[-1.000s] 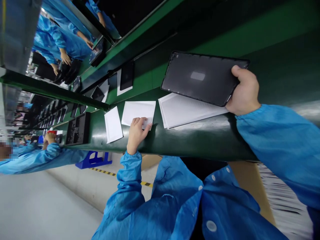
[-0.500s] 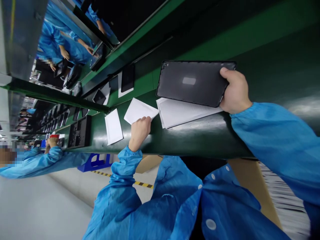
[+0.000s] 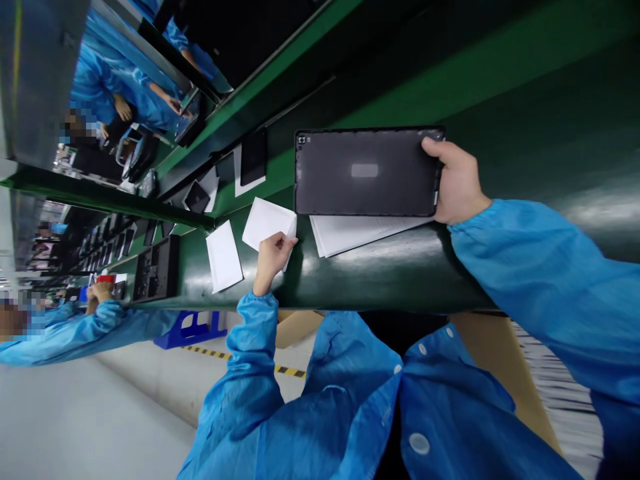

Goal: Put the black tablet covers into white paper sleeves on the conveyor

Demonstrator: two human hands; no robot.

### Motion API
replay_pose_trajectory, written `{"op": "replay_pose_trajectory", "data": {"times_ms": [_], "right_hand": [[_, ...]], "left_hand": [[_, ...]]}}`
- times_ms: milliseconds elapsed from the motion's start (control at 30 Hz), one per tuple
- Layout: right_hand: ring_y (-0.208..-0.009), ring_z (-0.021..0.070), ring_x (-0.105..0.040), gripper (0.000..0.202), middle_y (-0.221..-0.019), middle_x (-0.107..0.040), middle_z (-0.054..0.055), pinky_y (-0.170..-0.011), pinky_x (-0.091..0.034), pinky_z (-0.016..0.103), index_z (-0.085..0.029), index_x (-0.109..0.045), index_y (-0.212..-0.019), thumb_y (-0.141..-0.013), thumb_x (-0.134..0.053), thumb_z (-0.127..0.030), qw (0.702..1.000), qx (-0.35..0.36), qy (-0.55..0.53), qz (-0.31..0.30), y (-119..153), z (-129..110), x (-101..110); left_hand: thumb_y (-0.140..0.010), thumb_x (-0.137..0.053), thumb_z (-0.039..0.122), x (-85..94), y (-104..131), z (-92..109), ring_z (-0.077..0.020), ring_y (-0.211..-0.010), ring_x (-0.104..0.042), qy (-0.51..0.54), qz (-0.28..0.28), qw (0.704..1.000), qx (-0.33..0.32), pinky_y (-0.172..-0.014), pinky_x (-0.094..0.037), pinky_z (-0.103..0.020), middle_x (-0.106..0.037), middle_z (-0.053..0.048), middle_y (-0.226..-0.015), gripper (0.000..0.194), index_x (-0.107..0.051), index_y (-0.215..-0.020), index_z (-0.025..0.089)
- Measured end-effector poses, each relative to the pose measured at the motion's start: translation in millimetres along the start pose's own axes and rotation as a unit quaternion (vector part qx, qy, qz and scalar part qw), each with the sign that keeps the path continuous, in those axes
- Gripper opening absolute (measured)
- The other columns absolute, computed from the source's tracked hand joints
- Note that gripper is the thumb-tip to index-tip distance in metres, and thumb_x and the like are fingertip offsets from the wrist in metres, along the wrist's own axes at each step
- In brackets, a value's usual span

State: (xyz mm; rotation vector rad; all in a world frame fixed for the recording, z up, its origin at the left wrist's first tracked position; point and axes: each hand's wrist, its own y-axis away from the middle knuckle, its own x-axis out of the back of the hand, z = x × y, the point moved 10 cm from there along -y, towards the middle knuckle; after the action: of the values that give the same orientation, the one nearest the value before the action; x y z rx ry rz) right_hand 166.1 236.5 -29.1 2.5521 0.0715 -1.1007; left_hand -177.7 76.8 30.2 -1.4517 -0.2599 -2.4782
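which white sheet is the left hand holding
The middle sheet in the front row: the left hand pinches its right side. The left sheet lies apart from that hand, as do the stacked sheets partly hidden by the black cover.

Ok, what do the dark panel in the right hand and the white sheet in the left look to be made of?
Dark panel: probably plastic, matt finish; its surface looks dull, its edge moulded. White sheet: perhaps paper or thin foam, smooth and matt; it folds at the left hand, but which is unclear.
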Motion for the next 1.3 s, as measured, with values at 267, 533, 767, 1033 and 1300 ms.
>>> {"op": "replay_pose_trajectory", "data": {"times_ms": [267, 533, 767, 1033, 1300], "right_hand": [[-0.124, 0.0346, -0.074, 0.029, -0.111, -0.082, 0.002, -0.098, -0.068, 0.055, -0.023, -0.07, -0.083, -0.067, -0.083, -0.043, 1.0, 0.018, -0.007, 0.0, 6.7, -13.1, -2.6], [-0.116, 0.0366, -0.077, 0.028, -0.097, -0.081, 0.003, -0.097, -0.067, 0.06, -0.024, -0.067, -0.081, -0.07, -0.082, -0.045, 1.0, -0.02, -0.012, 0.002, 10.0, -7.7, -4.0], [-0.117, 0.0361, -0.076, 0.036, -0.095, -0.081, 0.005, -0.101, -0.066, 0.058, -0.025, -0.066, -0.077, -0.061, -0.088, -0.048, 1.0, -0.018, 0.013, 0.004, 4.9, 8.9, -0.4], [-0.124, 0.039, -0.073, 0.046, -0.091, -0.08, 0.008, -0.102, -0.065, 0.059, -0.025, -0.064, -0.075, -0.054, -0.093, -0.054, 0.998, 0.02, 0.053, -0.015, 1.0, 7.1, -0.3], [-0.14, 0.0351, -0.065, 0.026, -0.114, -0.079, 0.006, -0.103, -0.065, 0.052, -0.024, -0.055, -0.083, -0.083, -0.075, -0.04, 0.987, 0.125, 0.104, -0.019, 3.5, -13.0, 0.0]], "left_hand": [[-0.088, -0.069, 0.043, 4.7, 5.4, -5.4, -0.0131, -0.059, -0.046, 0.046, -0.026, 0.999, -0.006, -0.059, -0.037, -0.026, -0.057, 0.001, -0.06, 0.028, -0.066, -0.073, 0.02], [-0.077, -0.082, 0.054, -18.9, 6.2, -16.4, -0.0109, -0.046, -0.044, 0.155, -0.069, 0.984, 0.057, -0.048, -0.032, -0.024, -0.054, 0.003, -0.05, 0.038, -0.068, -0.071, 0.019], [-0.079, -0.085, 0.059, -19.5, 2.0, -2.6, -0.0122, -0.053, -0.055, 0.236, -0.085, 0.968, 0.027, -0.054, -0.047, -0.026, -0.06, 0.002, -0.06, 0.043, -0.072, -0.083, 0.018], [-0.092, -0.078, 0.052, -17.8, -3.5, 24.6, -0.0109, -0.064, -0.056, 0.284, -0.046, 0.958, -0.023, -0.056, -0.049, -0.024, -0.064, -0.001, -0.084, 0.037, -0.064, -0.107, 0.021], [-0.092, -0.074, 0.027, -21.4, -4.9, 73.5, -0.0081, -0.068, -0.059, 0.262, 0.081, 0.955, -0.112, -0.064, -0.047, -0.019, -0.058, 0.004, -0.081, 0.023, -0.053, -0.102, 0.024]]}}
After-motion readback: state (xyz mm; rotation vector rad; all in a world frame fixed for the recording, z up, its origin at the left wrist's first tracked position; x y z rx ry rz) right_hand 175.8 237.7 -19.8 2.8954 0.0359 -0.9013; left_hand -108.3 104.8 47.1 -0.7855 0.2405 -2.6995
